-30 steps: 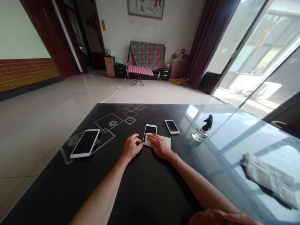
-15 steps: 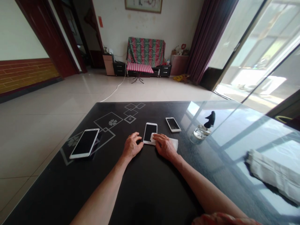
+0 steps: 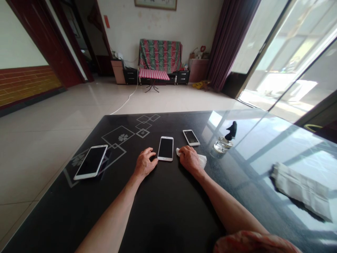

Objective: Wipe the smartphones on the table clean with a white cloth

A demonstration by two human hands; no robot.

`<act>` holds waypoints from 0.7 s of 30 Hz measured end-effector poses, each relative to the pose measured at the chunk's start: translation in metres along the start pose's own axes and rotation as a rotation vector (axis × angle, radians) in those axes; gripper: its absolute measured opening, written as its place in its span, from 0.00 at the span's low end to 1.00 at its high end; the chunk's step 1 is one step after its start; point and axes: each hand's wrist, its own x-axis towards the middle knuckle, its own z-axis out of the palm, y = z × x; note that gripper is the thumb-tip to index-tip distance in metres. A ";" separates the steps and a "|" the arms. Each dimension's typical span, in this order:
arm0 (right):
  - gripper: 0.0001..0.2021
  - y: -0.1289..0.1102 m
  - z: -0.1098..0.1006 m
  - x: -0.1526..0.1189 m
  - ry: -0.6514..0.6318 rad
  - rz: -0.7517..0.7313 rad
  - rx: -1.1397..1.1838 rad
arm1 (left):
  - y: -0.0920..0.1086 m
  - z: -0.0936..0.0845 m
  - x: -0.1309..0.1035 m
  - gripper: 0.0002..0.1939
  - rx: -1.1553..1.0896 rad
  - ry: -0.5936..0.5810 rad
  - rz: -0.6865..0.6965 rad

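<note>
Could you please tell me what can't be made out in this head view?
All in the head view:
Middle of the white cloth: hidden under the right hand.
Top of the framed picture: cut off by the upper edge.
Marking on the clear bottle: too small.
Whether the left hand touches the middle phone: too fine to tell.

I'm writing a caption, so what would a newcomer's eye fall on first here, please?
Probably the white phone between the left hand and the right hand on the black table. Then perhaps the black-topped bottle to the right and the larger white device at the left.
</note>
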 end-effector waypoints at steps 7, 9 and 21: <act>0.11 -0.003 -0.007 -0.001 0.038 -0.134 0.034 | -0.002 0.001 0.000 0.08 0.001 -0.008 0.008; 0.11 -0.006 -0.011 -0.002 0.033 -0.144 0.038 | -0.003 0.001 0.000 0.09 -0.009 -0.007 0.011; 0.26 -0.025 -0.008 -0.013 -0.049 -0.246 -0.009 | 0.008 -0.004 -0.005 0.21 0.149 -0.090 0.164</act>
